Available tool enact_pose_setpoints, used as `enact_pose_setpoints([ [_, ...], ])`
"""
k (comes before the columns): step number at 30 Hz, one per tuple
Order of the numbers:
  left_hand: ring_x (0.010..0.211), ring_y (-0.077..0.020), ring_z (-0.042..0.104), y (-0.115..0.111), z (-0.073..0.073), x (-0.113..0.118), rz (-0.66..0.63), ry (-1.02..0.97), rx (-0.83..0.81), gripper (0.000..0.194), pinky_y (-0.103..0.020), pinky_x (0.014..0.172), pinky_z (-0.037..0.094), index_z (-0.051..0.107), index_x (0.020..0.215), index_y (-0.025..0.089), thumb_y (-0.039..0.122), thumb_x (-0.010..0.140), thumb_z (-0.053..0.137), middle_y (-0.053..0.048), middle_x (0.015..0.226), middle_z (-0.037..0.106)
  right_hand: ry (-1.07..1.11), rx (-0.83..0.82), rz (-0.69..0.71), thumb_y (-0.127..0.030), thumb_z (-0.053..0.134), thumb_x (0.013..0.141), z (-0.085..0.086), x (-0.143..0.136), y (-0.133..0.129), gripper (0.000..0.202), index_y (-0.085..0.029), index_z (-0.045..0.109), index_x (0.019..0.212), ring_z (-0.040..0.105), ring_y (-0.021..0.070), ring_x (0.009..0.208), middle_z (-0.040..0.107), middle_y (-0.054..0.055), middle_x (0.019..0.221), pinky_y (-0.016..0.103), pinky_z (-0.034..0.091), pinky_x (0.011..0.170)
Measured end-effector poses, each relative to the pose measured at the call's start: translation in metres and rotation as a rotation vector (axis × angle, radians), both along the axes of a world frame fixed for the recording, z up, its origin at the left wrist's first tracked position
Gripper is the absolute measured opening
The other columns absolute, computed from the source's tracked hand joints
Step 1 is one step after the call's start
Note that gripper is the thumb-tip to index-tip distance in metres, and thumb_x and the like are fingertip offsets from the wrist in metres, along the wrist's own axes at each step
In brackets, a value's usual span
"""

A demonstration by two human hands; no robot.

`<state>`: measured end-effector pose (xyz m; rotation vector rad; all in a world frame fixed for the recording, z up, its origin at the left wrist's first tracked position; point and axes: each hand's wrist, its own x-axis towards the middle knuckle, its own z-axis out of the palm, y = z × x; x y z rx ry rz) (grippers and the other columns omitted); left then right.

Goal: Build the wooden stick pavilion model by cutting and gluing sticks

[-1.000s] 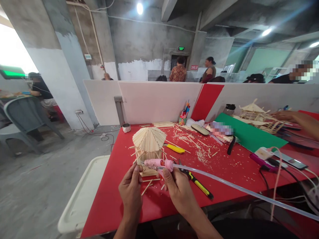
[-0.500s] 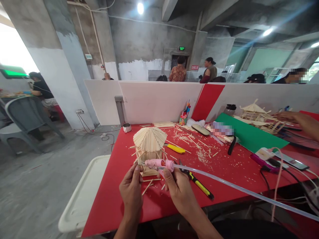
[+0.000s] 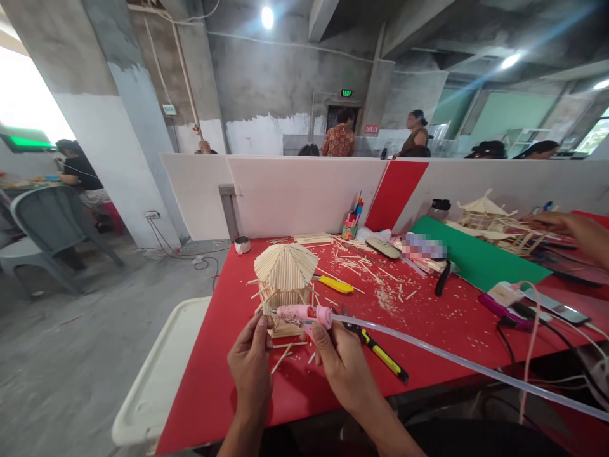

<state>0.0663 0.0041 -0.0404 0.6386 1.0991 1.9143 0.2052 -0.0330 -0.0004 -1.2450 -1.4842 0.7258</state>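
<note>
My right hand (image 3: 345,358) is wrapped round the handle of a pink glue gun (image 3: 299,312), from whose back a long clear glue stick (image 3: 428,349) runs to the right. The gun's nozzle points left, close to the fingertips of my left hand (image 3: 251,355). Those fingers are pinched together; what they hold is too small to make out. Just behind both hands stands a small house of wooden sticks (image 3: 286,270) with a pointed roof, its lower front partly hidden by the gun. Loose sticks (image 3: 281,358) lie in front of it.
A yellow knife (image 3: 335,284), black-and-yellow pliers (image 3: 384,355), scattered sticks, a metal cup (image 3: 242,244) and a pen holder (image 3: 350,227) are on the red table (image 3: 204,393). At right are a green board (image 3: 495,257), a power strip (image 3: 504,312) and another person's hand (image 3: 547,220) by a second stick model.
My hands and the glue gun have stayed in place. In the background, a standing person has shifted right, and a person at far right has lowered their head.
</note>
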Motion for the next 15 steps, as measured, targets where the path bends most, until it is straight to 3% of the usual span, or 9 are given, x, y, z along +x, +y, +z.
enact_pose_setpoints([
  [6,0.045,-0.0056,0.043,-0.0003,0.0017,0.0005,0.014,0.024,-0.004,0.034,-0.018,0.042,0.036,0.077,0.084,0.014,0.035,0.058,0.082,0.0,0.062,0.066,-0.019,-0.002,-0.018,-0.055,0.038,0.093,0.0013,0.0001,-0.0012,0.043,-0.019,0.061,0.087,0.057,0.0152,0.052,0.064,0.003,0.065,0.024,0.042,0.052],
  [15,0.045,-0.0058,0.043,0.0003,0.0006,0.0,0.005,0.017,0.005,0.033,-0.018,0.042,0.036,0.077,0.084,0.015,0.034,0.057,0.083,0.0,0.061,0.065,-0.008,0.015,-0.009,-0.053,0.039,0.093,0.0,0.0001,-0.0012,0.041,-0.019,0.061,0.087,0.058,0.015,0.054,0.067,0.004,0.07,0.024,0.044,0.053],
])
